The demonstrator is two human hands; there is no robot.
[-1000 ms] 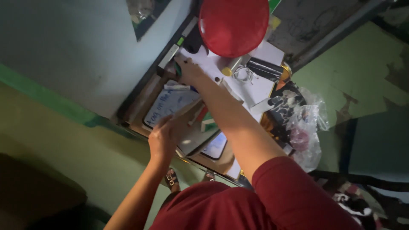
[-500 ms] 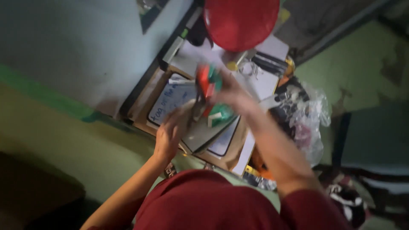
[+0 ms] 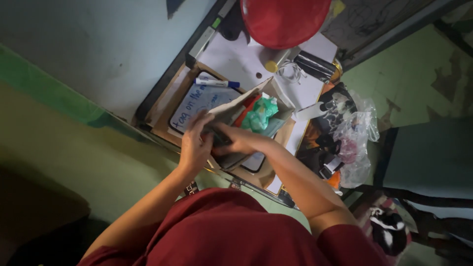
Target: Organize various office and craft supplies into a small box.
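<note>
Cardboard tray (image 3: 165, 111) lies under your work, with a small whiteboard (image 3: 197, 106) flat in it; no text copied. Left hand (image 3: 194, 143): fingers curled and pressed on the near flap of the grey pouch (image 3: 231, 111), pinning it open against the board. Blue-capped marker (image 3: 217, 83) rests beyond that grip, apart from your fingers. Right hand (image 3: 241, 143): reaches in just beside the left, fingertips hidden in the pouch mouth, so whether they are closed on something cannot be told. Beyond the right grip, a green crumpled bag (image 3: 261, 116) and a red item (image 3: 246, 106) stick out of the pouch top. Judgement: keep the left thumb firm on the flap so the mouth stays wide, and work the right fingers slowly so the loose green bag does not spill. Further right, well apart from both grips, sits a clear plastic bag (image 3: 357, 143); a red bowl (image 3: 286, 19) stands beyond.
</note>
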